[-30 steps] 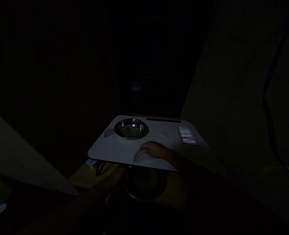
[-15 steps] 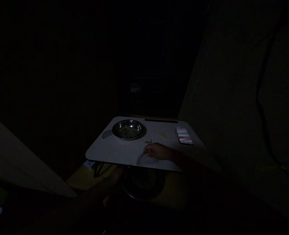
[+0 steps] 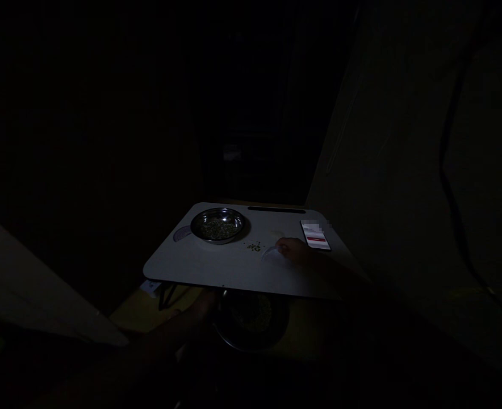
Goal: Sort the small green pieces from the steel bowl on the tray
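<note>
My right hand (image 3: 294, 250) pinches a clear half-round plastic piece, which looks like a protractor (image 3: 272, 253), low over the white folding table (image 3: 200, 267). Left of it lies a small scatter of green bits, like beans or seeds (image 3: 254, 247). Below the table's near edge, my left hand (image 3: 205, 304) is closed at the left rim of a dark metal bowl (image 3: 251, 345); its fingers are mostly lost in shadow. Greenish bits cover part of that bowl's inside. A shiny steel bowl (image 3: 217, 224) with more of them stands at the table's back left.
Beside the steel bowl lies another half-round piece (image 3: 182, 233). A lit phone (image 3: 317, 237) rests on the table's right side. A black slot (image 3: 276, 209) runs along the back edge. Walls stand close on both sides, and the room is very dark.
My right hand has moved right and slightly back with the protractor, away from the green bits, which now show fully. The left hand stays at the lower bowl. The view has shifted slightly.
</note>
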The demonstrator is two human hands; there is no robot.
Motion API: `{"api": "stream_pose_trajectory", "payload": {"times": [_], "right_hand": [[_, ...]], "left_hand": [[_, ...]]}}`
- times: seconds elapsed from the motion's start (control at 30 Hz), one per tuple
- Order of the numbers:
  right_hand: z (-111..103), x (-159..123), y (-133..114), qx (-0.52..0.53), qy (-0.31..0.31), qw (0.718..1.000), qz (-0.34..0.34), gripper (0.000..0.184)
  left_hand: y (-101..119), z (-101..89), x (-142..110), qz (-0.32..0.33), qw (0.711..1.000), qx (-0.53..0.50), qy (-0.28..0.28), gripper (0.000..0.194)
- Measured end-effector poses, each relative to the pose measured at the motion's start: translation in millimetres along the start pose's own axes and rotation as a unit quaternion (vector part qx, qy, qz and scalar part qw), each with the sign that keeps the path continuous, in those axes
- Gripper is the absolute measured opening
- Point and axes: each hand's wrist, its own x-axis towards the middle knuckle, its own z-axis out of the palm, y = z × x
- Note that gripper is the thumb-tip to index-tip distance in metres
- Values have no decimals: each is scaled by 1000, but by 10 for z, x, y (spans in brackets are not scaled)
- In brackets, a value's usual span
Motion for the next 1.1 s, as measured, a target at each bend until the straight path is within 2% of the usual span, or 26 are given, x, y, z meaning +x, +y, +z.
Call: {"api": "stream_pose_trajectory", "payload": {"times": [0.2, 0.37, 0.5, 0.77, 1.0, 1.1], "right_hand": [[97, 41, -188, 8, -1, 1000, -29, 23], [165, 97, -393, 29, -13, 998, -62, 25], [201, 133, -592, 27, -33, 995, -87, 25], [266, 104, -932, 16, -70, 990, -124, 25], [223, 32, -987, 39, -109, 982, -147, 25], [176, 35, -899, 43, -90, 986, -133, 24]], "left_hand": [[-23, 5, 11, -6, 1000, -5, 21, 22], [-47, -27, 27, -1, 999, 21, 32, 14], [-59, -66, 24, 4, 1000, 3, 18, 6], [39, -123, -64, -19, 999, 7, 28, 8], [-41, -129, 44, -24, 999, 5, 40, 10], [-63, -140, 70, -15, 999, -1, 31, 9]]}}
